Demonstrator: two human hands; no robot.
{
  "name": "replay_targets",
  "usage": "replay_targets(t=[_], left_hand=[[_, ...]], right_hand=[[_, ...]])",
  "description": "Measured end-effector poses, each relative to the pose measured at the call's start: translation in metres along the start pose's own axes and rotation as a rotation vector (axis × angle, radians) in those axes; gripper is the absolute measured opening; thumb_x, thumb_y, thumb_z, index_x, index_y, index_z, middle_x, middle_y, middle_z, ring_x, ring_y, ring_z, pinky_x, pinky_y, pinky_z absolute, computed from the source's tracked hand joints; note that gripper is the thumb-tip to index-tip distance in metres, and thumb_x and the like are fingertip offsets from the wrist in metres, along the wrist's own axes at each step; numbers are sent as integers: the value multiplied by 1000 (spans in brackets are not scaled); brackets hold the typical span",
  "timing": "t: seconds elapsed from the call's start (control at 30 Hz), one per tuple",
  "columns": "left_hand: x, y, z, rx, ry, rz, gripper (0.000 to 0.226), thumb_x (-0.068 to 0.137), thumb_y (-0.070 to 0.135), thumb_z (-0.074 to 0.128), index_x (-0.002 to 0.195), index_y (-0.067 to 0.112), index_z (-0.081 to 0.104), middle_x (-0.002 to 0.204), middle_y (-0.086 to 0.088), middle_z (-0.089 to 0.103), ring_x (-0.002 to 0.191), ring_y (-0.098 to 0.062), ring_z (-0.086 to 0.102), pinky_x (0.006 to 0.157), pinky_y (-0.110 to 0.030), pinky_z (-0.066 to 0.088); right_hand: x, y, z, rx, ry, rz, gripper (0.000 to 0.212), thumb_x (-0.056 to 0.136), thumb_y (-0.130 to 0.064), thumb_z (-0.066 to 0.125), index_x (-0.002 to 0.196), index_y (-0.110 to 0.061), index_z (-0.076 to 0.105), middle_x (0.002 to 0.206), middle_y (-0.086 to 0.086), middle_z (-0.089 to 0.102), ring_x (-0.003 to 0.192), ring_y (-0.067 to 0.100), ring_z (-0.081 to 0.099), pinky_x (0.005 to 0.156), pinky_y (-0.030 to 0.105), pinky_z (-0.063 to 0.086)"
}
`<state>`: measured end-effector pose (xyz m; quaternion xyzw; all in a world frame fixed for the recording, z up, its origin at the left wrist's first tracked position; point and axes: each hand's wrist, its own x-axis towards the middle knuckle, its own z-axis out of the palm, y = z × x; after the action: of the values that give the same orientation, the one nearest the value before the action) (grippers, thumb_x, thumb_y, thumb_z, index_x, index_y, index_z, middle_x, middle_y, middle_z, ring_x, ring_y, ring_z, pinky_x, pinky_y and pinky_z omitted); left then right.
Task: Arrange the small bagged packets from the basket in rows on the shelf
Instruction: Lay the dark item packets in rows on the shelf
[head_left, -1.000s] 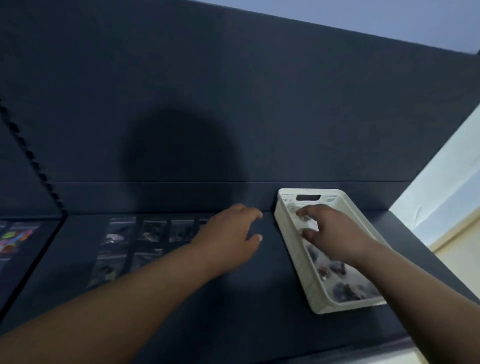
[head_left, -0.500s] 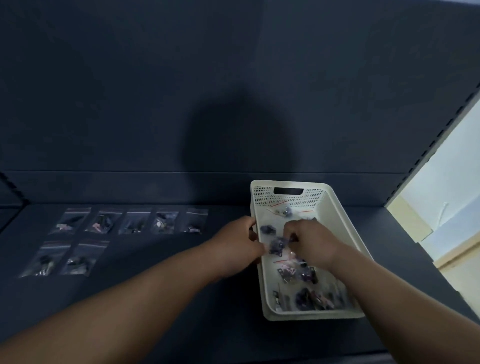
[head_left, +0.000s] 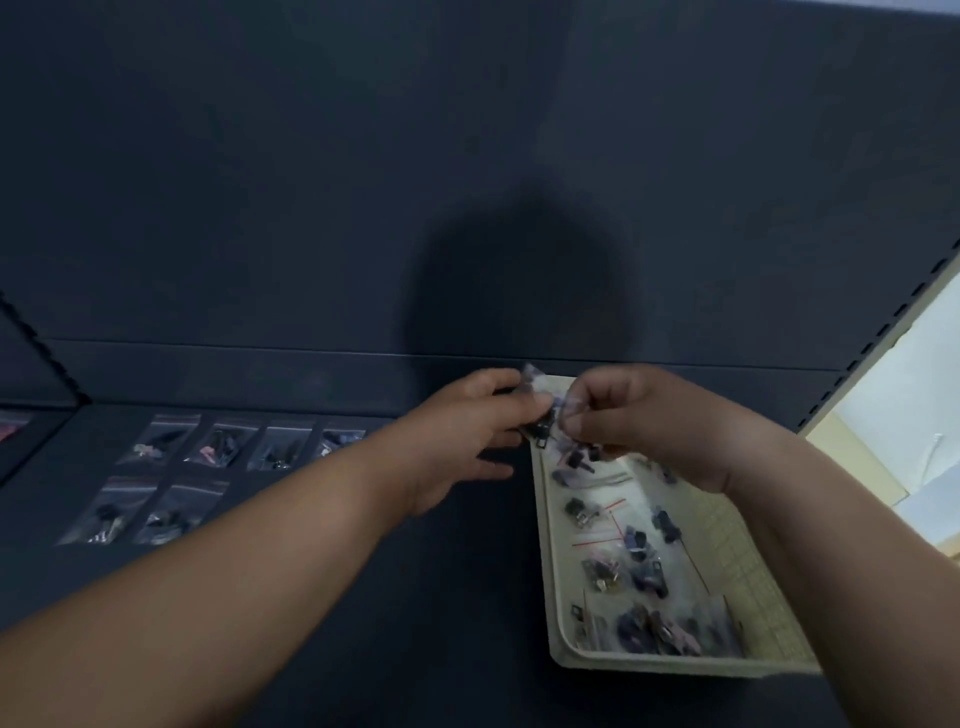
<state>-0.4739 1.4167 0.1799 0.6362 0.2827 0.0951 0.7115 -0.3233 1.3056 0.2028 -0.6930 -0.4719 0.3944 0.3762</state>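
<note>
Packet (head_left: 537, 387), clear w/ dark bits inside, was held up at frame centre, over the far end of the basket (head_left: 639, 664), pinched from both sides. L hand (head_left: 462, 431) nipped its left edge btwn thumb & forefinger, the other fingers loosely spread below. R hand (head_left: 654, 421) had fingers curled in, pinching the right edge. The cream basket sat lower right on the shelf (head_left: 415, 623), w/ loose packets (head_left: 618, 566) inside. Centre left lay the placed packets (head_left: 223, 447): four visible in the back row, two in front; the L arm covered the back row's right end. Blur hid detail at the pinch.
</note>
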Motion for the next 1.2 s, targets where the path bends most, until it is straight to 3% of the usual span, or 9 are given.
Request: replay_targets(t=[0.1,0.2,0.43,0.57,0.8,0.9,1.03,1.13,1.2], left_hand=[[-10,-2,-17,-72,-38,-5,13,89,22,61,102,18,60,92,-2,68,80,-16,67,72,-32,56],[-19,-12,-41,-133,70,-8,16,87,16,63,101,13,57,86,-7,66,69,-18,65,58,-25,54],[-49,-29,-124,-316,315,-83,14,89,1,53,93,14,53,69,-8,64,53,-17,62,48,-24,52],[-70,-33,-158,-205,276,-152,16,85,10,62,75,19,55,67,-4,62,55,-16,57,49,-20,41],[-83,-41,-192,-96,400,-141,33,75,2,72,65,17,45,55,-6,48,46,-14,40,40,-16,27],[-86,-41,-209,-151,408,-195,27,78,4,68,69,17,46,57,-8,49,48,-14,42,44,-18,28],[-90,-40,-219,-278,317,-299,16,87,7,58,74,17,53,52,1,52,41,-6,46,40,-14,28],[-91,-42,-222,-349,273,-362,14,89,9,55,76,15,57,47,4,54,37,-3,47,37,-12,30],[-91,-45,-224,-363,263,-385,14,89,9,56,76,14,58,48,4,55,38,-3,48,38,-12,31]], right_hand=[[13,-14,24,129,-96,29,11,89,-2,57,82,-11,58,75,8,62,65,15,56,62,31,45],[29,-24,52,224,-91,44,13,88,4,56,87,-10,57,70,6,64,56,11,60,49,23,48],[66,-36,124,479,-58,149,25,87,11,48,100,-8,58,81,8,64,63,15,62,58,30,54],[83,-44,166,594,-33,182,23,89,10,48,99,-8,58,80,7,63,65,15,60,61,32,52],[101,-61,216,529,65,84,19,90,5,52,99,-11,56,88,10,62,69,16,61,58,27,53],[102,-61,222,561,86,78,34,91,9,43,109,-17,57,106,6,63,73,16,64,63,29,54],[100,-53,237,198,44,-121,63,79,16,55,110,-39,58,129,-12,49,112,5,56,86,21,50],[104,-50,249,7,134,-280,44,70,-10,72,99,-41,61,128,-16,47,115,-9,47,87,2,36],[108,-48,252,82,202,-278,23,75,-15,71,89,-33,67,111,-13,60,102,-5,56,87,9,39]])
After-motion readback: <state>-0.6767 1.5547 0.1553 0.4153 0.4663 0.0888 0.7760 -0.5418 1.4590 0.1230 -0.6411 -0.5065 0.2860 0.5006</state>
